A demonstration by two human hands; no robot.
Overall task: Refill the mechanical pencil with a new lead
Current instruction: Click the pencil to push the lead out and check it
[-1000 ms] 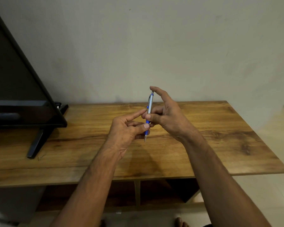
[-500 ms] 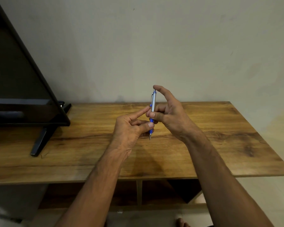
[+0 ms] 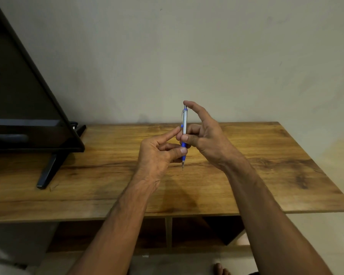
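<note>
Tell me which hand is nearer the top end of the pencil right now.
Right. The right hand has its index fingertip at the top end of the mechanical pencil and pinches the barrel. The left hand holds the blue grip lower down, near the tip.

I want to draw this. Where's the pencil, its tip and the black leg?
pencil (image 3: 184, 122), head view, silver barrel.
pencil tip (image 3: 183, 164), head view, metal point.
black leg (image 3: 49, 171), head view, middle of leg.

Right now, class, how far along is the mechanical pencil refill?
Done: the mechanical pencil is off the table, upright, tip down. In hand: the right hand grips its barrel, forefinger on the top end; the left hand pinches the blue grip. Left: getting lead in; no spare lead shows, and lead at the tip is too small to tell.
</note>
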